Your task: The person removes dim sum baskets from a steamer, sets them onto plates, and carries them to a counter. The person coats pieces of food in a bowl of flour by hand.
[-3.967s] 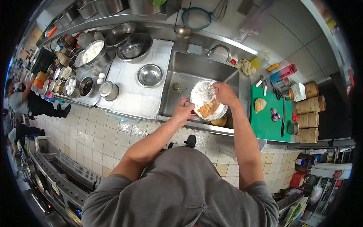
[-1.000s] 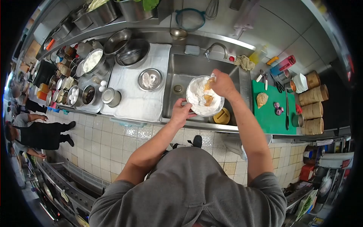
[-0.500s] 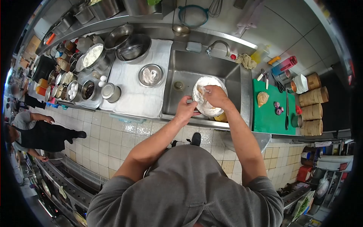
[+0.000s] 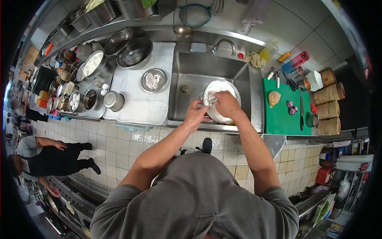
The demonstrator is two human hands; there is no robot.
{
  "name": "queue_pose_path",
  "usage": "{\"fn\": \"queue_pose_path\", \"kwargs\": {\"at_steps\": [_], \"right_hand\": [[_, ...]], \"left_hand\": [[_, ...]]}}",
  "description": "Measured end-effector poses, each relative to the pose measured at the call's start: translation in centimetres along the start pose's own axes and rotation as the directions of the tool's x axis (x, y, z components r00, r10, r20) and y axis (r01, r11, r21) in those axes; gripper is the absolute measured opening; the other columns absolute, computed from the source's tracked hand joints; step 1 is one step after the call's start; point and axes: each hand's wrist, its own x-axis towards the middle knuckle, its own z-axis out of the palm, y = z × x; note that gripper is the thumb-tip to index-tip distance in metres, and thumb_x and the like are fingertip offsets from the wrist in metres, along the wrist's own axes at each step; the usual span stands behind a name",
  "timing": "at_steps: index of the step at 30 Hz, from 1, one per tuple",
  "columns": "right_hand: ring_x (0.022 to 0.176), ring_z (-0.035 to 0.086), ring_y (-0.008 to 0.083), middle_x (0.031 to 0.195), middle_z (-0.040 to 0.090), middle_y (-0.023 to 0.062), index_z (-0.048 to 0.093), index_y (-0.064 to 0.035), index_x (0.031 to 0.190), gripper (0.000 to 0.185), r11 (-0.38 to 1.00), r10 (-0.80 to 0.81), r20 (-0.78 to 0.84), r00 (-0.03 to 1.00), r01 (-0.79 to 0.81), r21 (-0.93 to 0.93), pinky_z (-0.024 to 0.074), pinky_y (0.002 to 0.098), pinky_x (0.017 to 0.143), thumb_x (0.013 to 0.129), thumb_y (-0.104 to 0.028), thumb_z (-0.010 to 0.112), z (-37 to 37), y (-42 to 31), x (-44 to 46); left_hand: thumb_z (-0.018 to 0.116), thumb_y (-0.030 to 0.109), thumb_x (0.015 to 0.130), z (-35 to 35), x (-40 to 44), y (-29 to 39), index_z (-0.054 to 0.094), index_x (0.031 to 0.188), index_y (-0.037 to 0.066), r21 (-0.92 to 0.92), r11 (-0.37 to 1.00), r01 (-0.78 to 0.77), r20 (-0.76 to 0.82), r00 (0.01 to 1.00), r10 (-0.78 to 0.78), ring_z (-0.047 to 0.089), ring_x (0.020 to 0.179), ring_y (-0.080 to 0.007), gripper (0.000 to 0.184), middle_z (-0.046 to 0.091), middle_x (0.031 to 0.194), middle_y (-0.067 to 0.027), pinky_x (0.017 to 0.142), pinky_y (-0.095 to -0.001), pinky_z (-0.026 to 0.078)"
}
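A round bowl of white flour is over the front right of the steel sink. My left hand is closed at the bowl's left rim, thumb uppermost. Inside the bowl is my right hand, its fingers pointing down and pinched around a flour-coated piece. That piece is mostly covered by the fingers, so its kind cannot be made out. To the left of the sink, a small metal bowl holds pale, floured pieces on a white cloth.
Right of the sink, a green cutting board carries a knife, cut purple onion and a tan piece of food. Bamboo steamers stand beyond. A faucet overhangs the sink. Another person is at the left.
My right hand's fingers have shifted slightly within the bowl, and the left hand stays at its rim. The view has shifted a little. The other person at the left has changed stance, legs apart.
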Motion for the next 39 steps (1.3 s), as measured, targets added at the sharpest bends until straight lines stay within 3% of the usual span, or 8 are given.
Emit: {"fn": "queue_pose_path", "kwargs": {"at_steps": [5,11,15,20,27,29,32,39], "right_hand": [[0.102,0.062,0.0379,0.103,0.067,0.0193,0.071,-0.0021,0.103,0.024,0.992,0.111,-0.138,0.984,-0.118,-0.045,0.0518,0.0468,0.089,0.086,-0.014,0.060,0.2,-1.5,-0.8],[0.100,0.065,0.0414,0.104,0.068,0.0218,0.069,-0.0009,0.099,0.024,0.988,0.132,0.000,0.991,-0.132,0.077,0.0534,0.0471,0.089,0.084,-0.015,0.059,0.8,4.3,0.8],[0.098,0.066,0.0417,0.101,0.069,0.0259,0.067,0.0002,0.108,0.030,0.988,0.124,-0.095,0.988,-0.132,-0.079,0.0528,0.0475,0.087,0.081,-0.009,0.058,1.2,6.3,0.8],[0.106,0.062,0.0419,0.110,0.067,0.0257,0.065,0.0015,0.108,0.032,0.962,0.198,0.050,0.979,-0.204,0.181,0.0509,0.0465,0.091,0.079,-0.012,0.065,-1.1,5.4,0.7],[0.107,0.063,0.0384,0.110,0.066,0.0252,0.064,0.0011,0.114,0.040,0.989,0.141,0.103,0.985,-0.144,0.024,0.0492,0.0456,0.095,0.077,-0.015,0.071,-0.6,4.3,1.1],[0.095,0.064,0.0390,0.098,0.066,0.0229,0.063,0.0031,0.108,0.039,0.990,0.014,-0.071,0.997,-0.004,0.140,0.0509,0.0428,0.087,0.074,-0.015,0.072,-0.4,4.9,1.3],[0.096,0.065,0.0383,0.103,0.067,0.0233,0.062,0.0033,0.112,0.041,0.955,0.096,0.147,0.984,-0.133,0.264,0.0507,0.0410,0.088,0.076,-0.014,0.071,-2.7,4.7,2.0],[0.093,0.066,0.0373,0.100,0.068,0.0244,0.062,0.0039,0.106,0.038,0.888,0.111,-0.026,0.993,-0.087,0.451,0.0511,0.0399,0.085,0.073,-0.011,0.073,-5.9,2.8,2.5]], "left_hand": [[0.059,0.009,0.094,0.1,0.3,-0.7,0.045,0.124,0.000,0.016,1.000,0.000,0.025,1.000,-0.001,0.068,0.091,-0.0256,0.034,0.061,0.111,-0.0164,0.075,-0.0429,0.063],[0.059,0.010,0.095,0.3,-0.7,-0.2,0.043,0.125,-0.004,-0.002,1.000,0.023,0.026,0.999,-0.023,0.068,0.095,-0.0291,0.037,0.060,0.112,-0.0194,0.079,-0.0456,0.064],[0.059,0.011,0.095,0.0,-0.6,-0.5,0.042,0.125,-0.005,-0.017,1.000,0.020,0.057,0.998,-0.019,0.068,0.096,-0.0300,0.038,0.059,0.113,-0.0210,0.079,-0.0454,0.064],[0.059,0.011,0.096,-0.5,-0.6,-0.4,0.041,0.126,-0.004,0.008,1.000,0.012,0.055,0.998,-0.012,0.068,0.097,-0.0294,0.038,0.059,0.114,-0.0213,0.080,-0.0445,0.064],[0.060,0.007,0.092,-0.6,-0.6,-0.4,0.043,0.126,-0.004,-0.033,0.999,0.000,0.045,0.999,0.002,0.070,0.091,-0.0275,0.039,0.062,0.110,-0.0197,0.076,-0.0440,0.064],[0.060,0.007,0.092,-0.8,-0.4,-0.5,0.043,0.126,-0.004,-0.034,0.999,0.001,0.041,0.999,0.000,0.070,0.091,-0.0276,0.039,0.062,0.111,-0.0198,0.076,-0.0442,0.064],[0.060,0.008,0.093,-1.1,-0.2,-0.5,0.044,0.126,-0.003,-0.045,0.999,0.001,0.039,0.999,0.001,0.069,0.092,-0.0275,0.038,0.061,0.112,-0.0196,0.076,-0.0444,0.064],[0.059,0.011,0.095,-1.3,-0.2,0.8,0.041,0.127,-0.001,-0.052,0.999,0.014,0.020,1.000,-0.013,0.067,0.099,-0.0288,0.038,0.059,0.115,-0.0183,0.081,-0.0463,0.062]]}}
